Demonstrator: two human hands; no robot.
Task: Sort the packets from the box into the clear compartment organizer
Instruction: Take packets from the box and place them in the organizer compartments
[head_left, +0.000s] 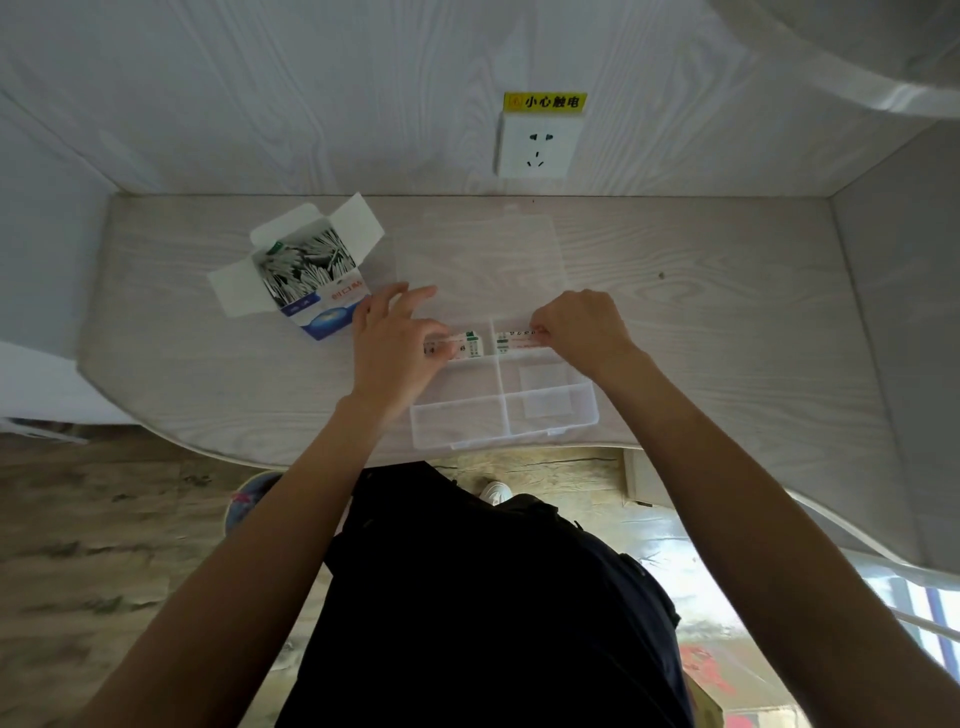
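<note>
Barely begun: left hand and right hand each pinch a packet into the organizer's far compartments; the box remains full.

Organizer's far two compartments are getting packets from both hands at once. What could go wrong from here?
1. The organizer sits at the table's near edge; pressing down on it might tip or slide it off.
2. The left hand and right hand each hold packets at the central divider, so packets could cross into the wrong compartment.
3. The open box stands close by the left hand; a backward sweep could knock it over.
</note>
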